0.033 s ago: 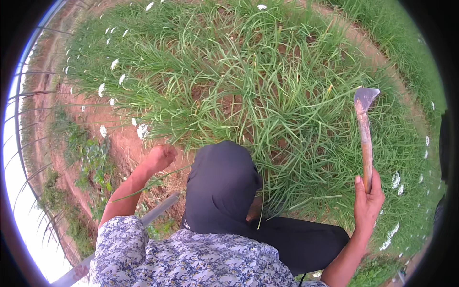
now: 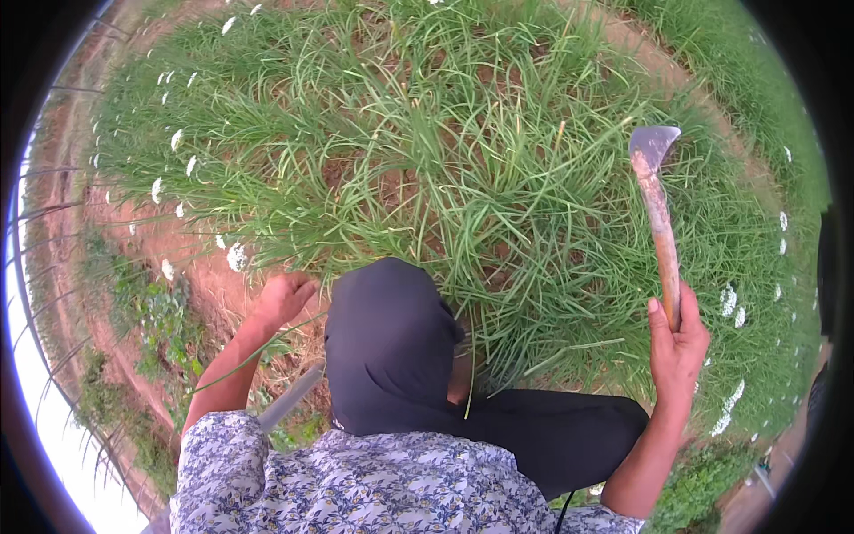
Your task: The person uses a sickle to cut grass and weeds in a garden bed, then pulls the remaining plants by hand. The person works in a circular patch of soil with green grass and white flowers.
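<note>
Seen from above, over a crouched body in a blue-and-white flowered shirt [image 2: 356,485] and dark trousers [image 2: 551,436], with one black-clad knee [image 2: 387,343] raised in the middle of the view. Right hand [image 2: 678,343] lifted at the right side, fingers clamped around the lower end of a worn wooden handle [image 2: 660,240]. Held upright, the hoe's grey metal blade [image 2: 654,147] topmost, above a dense clump of long green grass [image 2: 463,169] and clear of it. Left hand [image 2: 283,298] stretched forward and down at the left edge of the clump, closed into a loose fist just above bare reddish soil [image 2: 191,267]; could not be told whether any blades were caught inside that fist. Scattered white flower heads [image 2: 236,256] along the grass margin on the left, more of them on the right. Low leafy weeds [image 2: 160,320] beside the left forearm. A pale straight bar [image 2: 289,400] partly hidden under the left elbow.
</note>
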Demonstrator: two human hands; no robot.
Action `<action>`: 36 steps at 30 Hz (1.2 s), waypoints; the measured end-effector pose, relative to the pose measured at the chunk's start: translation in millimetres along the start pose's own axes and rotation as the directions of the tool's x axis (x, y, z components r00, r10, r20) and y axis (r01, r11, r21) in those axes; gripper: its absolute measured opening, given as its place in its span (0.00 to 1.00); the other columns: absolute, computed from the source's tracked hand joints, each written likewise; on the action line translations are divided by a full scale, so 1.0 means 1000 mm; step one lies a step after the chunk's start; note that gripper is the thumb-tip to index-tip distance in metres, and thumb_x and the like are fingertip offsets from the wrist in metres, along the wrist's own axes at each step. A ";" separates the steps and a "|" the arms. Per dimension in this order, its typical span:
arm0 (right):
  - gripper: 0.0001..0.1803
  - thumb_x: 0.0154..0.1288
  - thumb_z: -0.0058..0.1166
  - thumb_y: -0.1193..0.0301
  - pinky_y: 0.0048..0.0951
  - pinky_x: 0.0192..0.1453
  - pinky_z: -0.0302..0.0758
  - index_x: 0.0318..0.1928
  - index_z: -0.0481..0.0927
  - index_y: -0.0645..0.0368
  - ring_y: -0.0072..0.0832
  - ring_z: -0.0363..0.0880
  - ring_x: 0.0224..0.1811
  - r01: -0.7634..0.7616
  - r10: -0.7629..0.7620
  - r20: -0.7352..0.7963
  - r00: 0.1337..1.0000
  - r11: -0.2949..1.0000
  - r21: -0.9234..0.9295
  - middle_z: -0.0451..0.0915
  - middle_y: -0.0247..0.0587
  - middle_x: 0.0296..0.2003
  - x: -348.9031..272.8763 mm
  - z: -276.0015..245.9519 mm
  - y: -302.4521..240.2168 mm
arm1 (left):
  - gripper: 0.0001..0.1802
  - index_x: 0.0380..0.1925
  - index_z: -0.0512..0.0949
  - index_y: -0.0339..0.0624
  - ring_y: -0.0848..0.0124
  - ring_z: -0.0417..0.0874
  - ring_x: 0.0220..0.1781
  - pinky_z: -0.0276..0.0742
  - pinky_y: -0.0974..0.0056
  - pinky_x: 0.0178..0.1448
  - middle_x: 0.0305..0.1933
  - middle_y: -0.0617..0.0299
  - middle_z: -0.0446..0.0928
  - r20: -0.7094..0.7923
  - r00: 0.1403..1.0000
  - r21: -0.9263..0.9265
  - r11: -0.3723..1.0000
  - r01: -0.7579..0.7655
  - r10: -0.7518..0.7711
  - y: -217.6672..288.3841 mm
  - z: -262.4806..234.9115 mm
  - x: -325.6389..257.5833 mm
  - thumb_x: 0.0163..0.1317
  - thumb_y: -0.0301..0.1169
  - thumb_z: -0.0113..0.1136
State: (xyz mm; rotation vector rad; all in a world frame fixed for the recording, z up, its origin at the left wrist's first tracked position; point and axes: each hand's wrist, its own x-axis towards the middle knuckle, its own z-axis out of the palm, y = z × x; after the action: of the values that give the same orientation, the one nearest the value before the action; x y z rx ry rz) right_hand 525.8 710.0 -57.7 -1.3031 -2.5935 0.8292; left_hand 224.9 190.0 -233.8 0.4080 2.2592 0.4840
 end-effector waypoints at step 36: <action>0.20 0.66 0.66 0.62 0.45 0.35 0.80 0.55 0.79 0.53 0.48 0.85 0.33 0.272 -0.251 -0.300 0.920 0.962 0.027 0.83 0.45 0.31 0.001 -0.038 0.028 | 0.09 0.29 0.73 0.37 0.59 0.74 0.30 0.67 0.59 0.34 0.28 0.55 0.70 0.498 0.429 0.450 0.199 -0.871 0.753 0.552 -0.105 -0.033 0.63 0.25 0.65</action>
State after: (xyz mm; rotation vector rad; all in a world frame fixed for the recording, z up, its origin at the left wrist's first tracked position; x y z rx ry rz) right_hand 557.7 739.8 -40.3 -0.9479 -2.4064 0.6170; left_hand 243.7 636.8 107.3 2.0596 1.7532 0.0738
